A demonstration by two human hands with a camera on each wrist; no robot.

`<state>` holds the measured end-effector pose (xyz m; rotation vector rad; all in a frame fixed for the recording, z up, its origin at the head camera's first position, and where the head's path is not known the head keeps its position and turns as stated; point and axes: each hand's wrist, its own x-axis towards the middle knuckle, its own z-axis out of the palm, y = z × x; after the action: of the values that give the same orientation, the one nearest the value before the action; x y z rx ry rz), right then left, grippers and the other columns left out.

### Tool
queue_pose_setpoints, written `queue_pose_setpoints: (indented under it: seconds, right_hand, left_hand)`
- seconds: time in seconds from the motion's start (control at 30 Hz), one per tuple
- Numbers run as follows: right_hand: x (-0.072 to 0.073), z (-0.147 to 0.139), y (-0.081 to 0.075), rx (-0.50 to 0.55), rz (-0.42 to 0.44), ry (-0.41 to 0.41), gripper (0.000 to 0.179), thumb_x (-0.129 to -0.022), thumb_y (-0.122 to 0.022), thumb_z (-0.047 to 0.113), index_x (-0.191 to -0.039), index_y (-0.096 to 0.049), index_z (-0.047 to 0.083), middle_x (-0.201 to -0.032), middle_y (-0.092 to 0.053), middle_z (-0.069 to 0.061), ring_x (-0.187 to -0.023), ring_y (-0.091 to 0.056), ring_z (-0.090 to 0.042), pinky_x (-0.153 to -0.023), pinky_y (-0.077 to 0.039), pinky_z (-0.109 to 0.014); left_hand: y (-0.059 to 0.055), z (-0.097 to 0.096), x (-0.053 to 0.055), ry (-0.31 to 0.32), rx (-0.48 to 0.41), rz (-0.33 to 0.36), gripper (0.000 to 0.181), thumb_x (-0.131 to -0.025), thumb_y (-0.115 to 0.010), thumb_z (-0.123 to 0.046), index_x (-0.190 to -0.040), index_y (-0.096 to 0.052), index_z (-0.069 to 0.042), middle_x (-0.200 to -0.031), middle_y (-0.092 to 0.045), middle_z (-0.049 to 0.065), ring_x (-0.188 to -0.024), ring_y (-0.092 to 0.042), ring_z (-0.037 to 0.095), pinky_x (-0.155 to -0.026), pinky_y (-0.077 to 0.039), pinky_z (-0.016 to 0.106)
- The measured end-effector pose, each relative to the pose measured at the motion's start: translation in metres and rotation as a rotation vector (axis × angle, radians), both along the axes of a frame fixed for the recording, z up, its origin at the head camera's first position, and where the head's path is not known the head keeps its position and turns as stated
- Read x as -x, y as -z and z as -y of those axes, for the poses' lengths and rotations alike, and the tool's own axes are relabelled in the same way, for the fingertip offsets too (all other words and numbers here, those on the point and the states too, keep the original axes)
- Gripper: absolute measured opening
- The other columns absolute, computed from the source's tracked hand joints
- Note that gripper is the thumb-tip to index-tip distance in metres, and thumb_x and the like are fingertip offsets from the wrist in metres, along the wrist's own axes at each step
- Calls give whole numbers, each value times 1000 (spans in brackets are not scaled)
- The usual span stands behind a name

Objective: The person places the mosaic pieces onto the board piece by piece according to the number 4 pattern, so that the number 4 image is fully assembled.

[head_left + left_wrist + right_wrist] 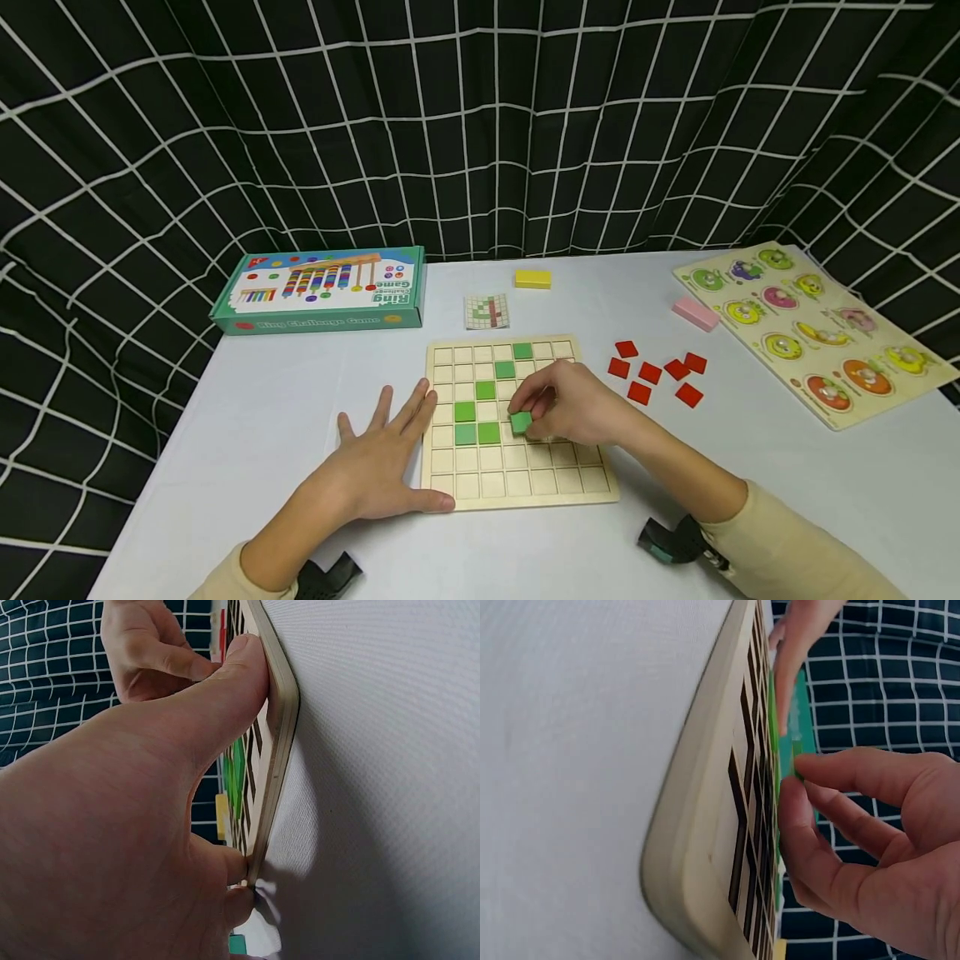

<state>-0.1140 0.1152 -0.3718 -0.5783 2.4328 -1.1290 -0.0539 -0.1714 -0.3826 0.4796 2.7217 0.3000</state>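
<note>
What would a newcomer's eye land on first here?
Probably the green tile pinched in the right hand over the gridded board, whose left edge the left hand touches. Next, the red tiles scattered right of the board, and the teal game box beyond it to the left.

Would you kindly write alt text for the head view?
A person's right hand pinches a green tile over a wooden grid board bearing other green tiles, while the left hand rests at its left edge. Red tiles, a pattern card, a game box and a fruit puzzle lie nearby.
</note>
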Motion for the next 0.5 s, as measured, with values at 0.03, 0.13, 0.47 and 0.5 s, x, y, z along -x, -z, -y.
queue_pose_setpoints:
  seconds: [0.03,0.13,0.47,0.5]
  right_hand:
    - [0,1,1,0,-8,-11,25,-74,-83,-5,-91,-80,13,-82,-72,0,-76,-63,-14,-70,-54,-25]
    - [-1,5,2,-6,-29,-38,25,-74,-84,-6,-90,-80,13,-77,-71,3,-74,-63,-12,-69,-54,-24]
    - [-4,15,1,-62,-49,-27,27,-71,-83,-7,-87,-79,14,-72,-67,5,-70,-61,-10,-68,-53,-24]
    - [-4,16,1,-67,-51,-27,27,-71,-83,-7,-86,-79,15,-71,-66,5,-70,-60,-10,-68,-53,-24]
  left_hand:
    - [0,0,0,-1,-1,0,132,-71,-73,-84,-169,-14,-19,-177,-2,-5,-160,-6,48,-99,-13,94]
    - [1,1,0,-3,-1,-3,132,-71,-73,-84,-169,-14,-19,-177,-3,-4,-160,-6,48,-99,-13,94]
    - [1,1,1,8,1,-6,132,-71,-71,-86,-169,-13,-19,-177,-1,-5,-160,-7,49,-99,-14,94]
    - [1,1,1,9,1,-7,132,-71,-71,-86,-169,-13,-19,-177,-1,-4,-160,-7,49,-99,-14,94]
